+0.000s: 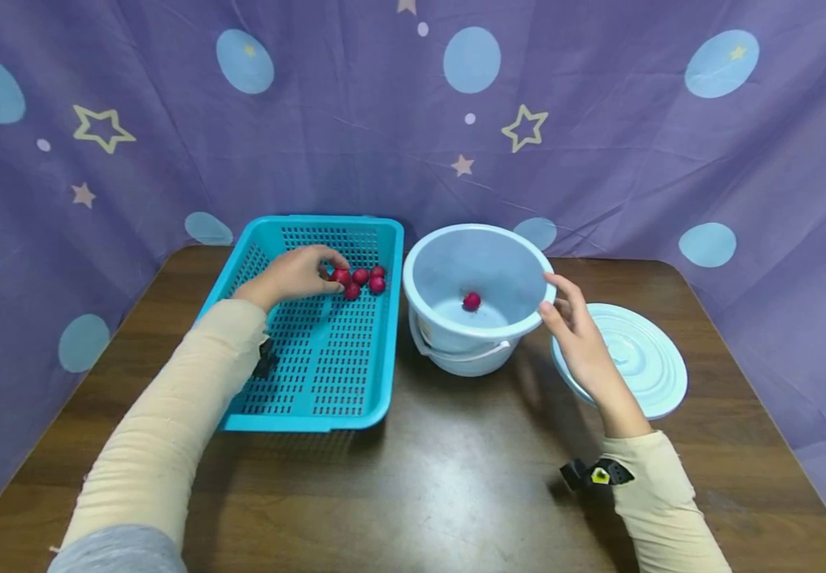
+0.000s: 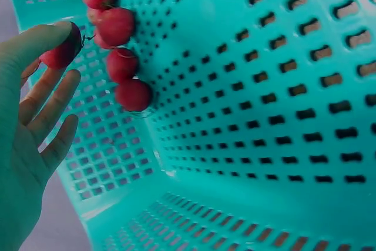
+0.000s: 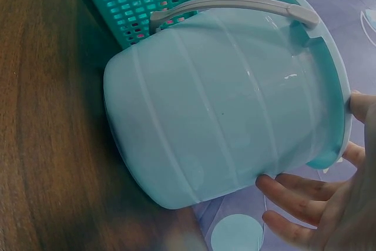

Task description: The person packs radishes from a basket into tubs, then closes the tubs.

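The left hand (image 1: pixel 298 274) pinches a red radish (image 2: pixel 57 56) at the far part of the turquoise basket (image 1: pixel 291 422); the right hand (image 1: pixel 588 350), fingers relaxed, touches the pale bucket (image 3: pixel 194 110) on its right

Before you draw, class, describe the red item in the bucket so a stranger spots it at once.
On the brown table, find the pale blue bucket, right of the turquoise basket. Look inside: the small, round red item lies on its floor. It is alone; the other red ones are at the basket.
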The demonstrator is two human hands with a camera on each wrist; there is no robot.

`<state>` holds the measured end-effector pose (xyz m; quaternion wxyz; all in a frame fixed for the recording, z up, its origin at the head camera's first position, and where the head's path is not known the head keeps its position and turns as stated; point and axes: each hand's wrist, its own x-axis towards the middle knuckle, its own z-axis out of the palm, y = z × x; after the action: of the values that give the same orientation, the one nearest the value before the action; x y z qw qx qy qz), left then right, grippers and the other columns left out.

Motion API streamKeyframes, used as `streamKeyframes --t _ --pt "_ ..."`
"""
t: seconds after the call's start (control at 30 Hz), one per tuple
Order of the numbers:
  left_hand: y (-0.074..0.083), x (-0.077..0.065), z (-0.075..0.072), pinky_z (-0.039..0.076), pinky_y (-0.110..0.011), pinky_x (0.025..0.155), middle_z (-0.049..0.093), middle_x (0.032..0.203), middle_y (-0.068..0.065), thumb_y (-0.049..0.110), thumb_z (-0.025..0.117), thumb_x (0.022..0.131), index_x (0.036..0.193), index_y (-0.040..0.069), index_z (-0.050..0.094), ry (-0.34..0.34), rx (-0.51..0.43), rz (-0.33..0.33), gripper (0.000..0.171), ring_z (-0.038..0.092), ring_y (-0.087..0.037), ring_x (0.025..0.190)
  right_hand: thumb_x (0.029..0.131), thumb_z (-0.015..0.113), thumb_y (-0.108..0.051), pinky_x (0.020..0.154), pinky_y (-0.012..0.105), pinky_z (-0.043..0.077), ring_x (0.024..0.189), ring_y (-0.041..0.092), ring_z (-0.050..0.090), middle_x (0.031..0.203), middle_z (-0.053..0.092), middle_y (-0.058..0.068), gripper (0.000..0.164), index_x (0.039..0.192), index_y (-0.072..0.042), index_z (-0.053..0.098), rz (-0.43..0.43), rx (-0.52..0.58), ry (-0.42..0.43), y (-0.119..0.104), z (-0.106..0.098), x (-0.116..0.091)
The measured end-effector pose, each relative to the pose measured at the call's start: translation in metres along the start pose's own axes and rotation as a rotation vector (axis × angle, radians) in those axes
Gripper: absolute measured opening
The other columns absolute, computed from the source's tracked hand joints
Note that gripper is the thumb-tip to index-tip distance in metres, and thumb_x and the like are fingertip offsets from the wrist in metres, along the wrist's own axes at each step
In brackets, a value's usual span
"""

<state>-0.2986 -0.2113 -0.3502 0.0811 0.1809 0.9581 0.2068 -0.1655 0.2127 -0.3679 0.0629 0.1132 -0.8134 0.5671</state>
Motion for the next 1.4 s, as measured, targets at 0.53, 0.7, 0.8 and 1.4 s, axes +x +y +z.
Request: streamKeyframes --t 0.53,0.7,0.8,1.4 --pt "0.041 -0.001 -0.014 0.048 -0.044 0.085 0.061 0.125 -0.003 0.028 0.075 0.089 0.126 0.017 0.067 0.089 -0.052 0.090 0.040 0.055 -0.023 0.103 0.106 0.045 -0.025 0.106 0.056 0.032 0.130 0.038 0.046 0.139 0.046 0.030 0.050 0.153 -0.017 0.031 -0.020 0.008 0.003 0.001 0.000 0.001" --pt "0.055 0.000 -0.017 0.048 -0.042 0.082 0.062 0.117 0.001 0.030 0.076 0.088 0.122 0.019 0.067 0.113 -0.064 0.130 0.036 0.056 -0.020 0.099 0.106 0.045 -0.025 0.106 0.057 0.032 0.131 0.038 0.045 0.140 0.045 0.030 0.050 0.154 -0.018 0.030 -0.012 0.004 0.002 0.002 -0.001 0.001" --pt "0.064 -0.001 -0.020 0.048 -0.041 0.081 0.061 0.114 0.004 0.033 0.077 0.087 0.120 0.022 0.067 0.129 -0.054 0.160 0.035 0.056 -0.017 0.098 0.106 0.045 -0.026 0.107 0.056 0.032 0.131 0.037 0.045 0.140 0.045 0.030 0.050 0.154 -0.018 0.030 -0.007 0.004 0.000 0.001 -0.001 0.001" --pt "0.127 -0.003 -0.026 0.050 -0.033 0.074 0.059 0.111 0.006 0.035 0.079 0.085 0.118 0.023 0.068 0.183 -0.005 0.353 0.037 0.055 -0.014 0.096 0.106 0.045 -0.027 0.106 0.056 0.032 0.129 0.036 0.047 0.138 0.047 0.029 0.051 0.154 -0.020 0.030 -0.004 -0.008 0.001 -0.001 -0.001 0.000"
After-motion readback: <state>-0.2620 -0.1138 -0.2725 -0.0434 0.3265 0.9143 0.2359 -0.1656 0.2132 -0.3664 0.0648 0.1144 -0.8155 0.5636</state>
